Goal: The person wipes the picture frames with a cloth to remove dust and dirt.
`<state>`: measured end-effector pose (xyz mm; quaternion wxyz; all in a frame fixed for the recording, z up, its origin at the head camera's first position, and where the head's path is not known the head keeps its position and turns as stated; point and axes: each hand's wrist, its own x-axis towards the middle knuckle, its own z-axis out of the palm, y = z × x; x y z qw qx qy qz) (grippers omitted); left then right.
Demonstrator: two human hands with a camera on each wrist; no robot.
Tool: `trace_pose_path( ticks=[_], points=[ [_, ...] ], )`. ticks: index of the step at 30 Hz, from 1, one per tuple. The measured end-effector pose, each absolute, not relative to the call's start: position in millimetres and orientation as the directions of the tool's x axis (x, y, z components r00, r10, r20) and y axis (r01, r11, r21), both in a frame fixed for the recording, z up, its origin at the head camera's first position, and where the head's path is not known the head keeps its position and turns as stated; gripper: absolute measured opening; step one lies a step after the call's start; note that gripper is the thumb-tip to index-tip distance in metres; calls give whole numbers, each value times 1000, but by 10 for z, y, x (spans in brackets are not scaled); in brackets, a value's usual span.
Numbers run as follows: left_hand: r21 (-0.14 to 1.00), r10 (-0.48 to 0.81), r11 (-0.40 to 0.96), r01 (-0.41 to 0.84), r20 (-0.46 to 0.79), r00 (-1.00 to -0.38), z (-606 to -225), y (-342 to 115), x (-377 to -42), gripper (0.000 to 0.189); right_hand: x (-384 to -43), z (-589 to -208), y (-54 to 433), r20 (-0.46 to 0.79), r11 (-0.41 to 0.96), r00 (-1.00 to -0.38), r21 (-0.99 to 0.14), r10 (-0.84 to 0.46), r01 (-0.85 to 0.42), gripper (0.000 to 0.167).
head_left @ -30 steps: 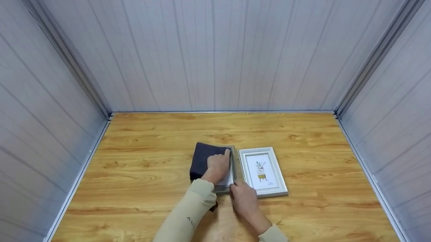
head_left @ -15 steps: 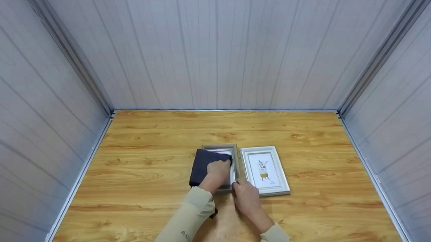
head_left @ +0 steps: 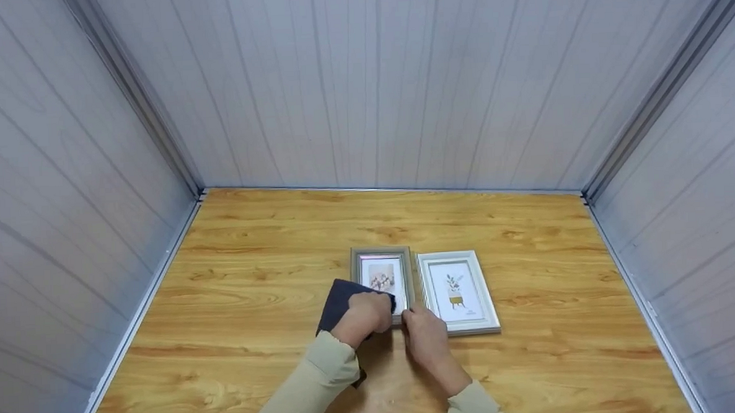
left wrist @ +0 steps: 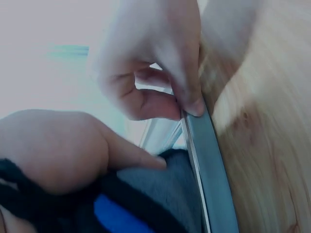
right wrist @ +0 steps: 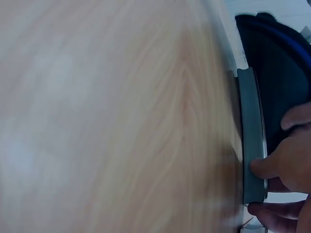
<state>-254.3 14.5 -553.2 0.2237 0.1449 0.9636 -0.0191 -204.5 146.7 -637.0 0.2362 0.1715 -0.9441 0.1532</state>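
Note:
In the head view my left hand (head_left: 372, 313) holds a folded dark navy cloth (head_left: 334, 307) against the lower part of a grey picture frame (head_left: 407, 272). The frame lies flat and face up, its floral picture showing above the cloth. My right hand (head_left: 428, 335) pinches the frame's lower right corner. From the left wrist, the cloth (left wrist: 180, 189) sits against the inner side of the frame's grey edge (left wrist: 214, 179). In the right wrist view, thumb and fingers of the right hand (right wrist: 291, 170) hold the same edge near its end.
Just right of the grey frame lies a white picture frame (head_left: 483, 289) with a potted plant print, close beside the right hand. Both frames rest on a wood-grain tabletop (head_left: 253, 298). Pale panel walls (head_left: 350, 95) enclose the back and both sides.
My left hand has drawn the cloth down the grey frame toward me, uncovering its top and picture. The right hand keeps hold of the corner. The head view has shifted slightly.

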Motion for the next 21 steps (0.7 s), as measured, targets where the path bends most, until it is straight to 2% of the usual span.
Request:
trace_pose_path(
  ticks=[4, 8, 18, 21],
  points=[
    [-87, 159, 973, 212, -410, -898, -5541, 148, -2522, 17, -2050, -6370, 1472, 499, 895, -831, -211, -246, -392, 23],
    [-138, 90, 979, 149, -365, -927, -5568, 169, -2539, 19, -2045, -6372, 1479, 497, 896, -833, -216, -242, -389, 21],
    [-134, 51, 987, 84, -232, -971, -5748, 247, -2866, 26, -2050, -6392, 1489, 527, 900, -814, -189, -243, -392, 20],
    [-117, 64, 989, 89, -202, -977, -5825, 219, -2973, 33, -2040, -6414, 1469, 538, 897, -808, -196, -240, -397, 20]
  ],
)
